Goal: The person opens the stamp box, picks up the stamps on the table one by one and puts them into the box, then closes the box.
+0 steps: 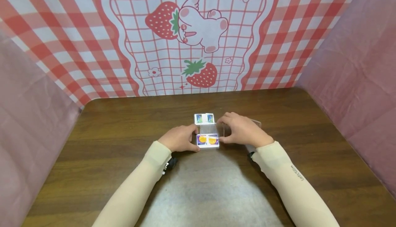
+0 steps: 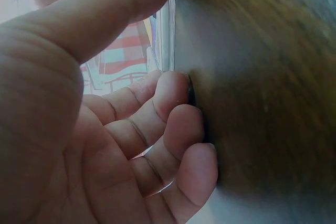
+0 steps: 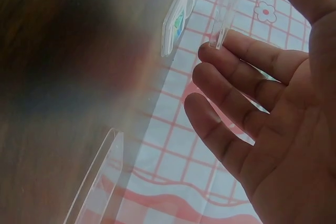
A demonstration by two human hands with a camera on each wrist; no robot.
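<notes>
My left hand [image 1: 180, 138] holds the near stack of cards [image 1: 208, 141] at its left end, thumb at the front corner and index finger at the back corner. The top of this stack shows orange round pictures on purple. In the left wrist view the fingertips [image 2: 197, 174] rest on the wooden table. My right hand [image 1: 242, 129] pinches a clear plastic case part [image 3: 224, 11] between thumb and fingers. This part is raised over the table and reaches over the near stack. Behind it lies a second stack of cards [image 1: 204, 118] with green and blue pictures.
Another clear plastic case part [image 3: 97, 177] stands on the table beside my right hand, partly hidden by the wrist in the head view. A red and white strawberry cloth [image 1: 198, 72] hangs at the table's back edge. Pink cloth [image 1: 352, 72] hangs at both sides.
</notes>
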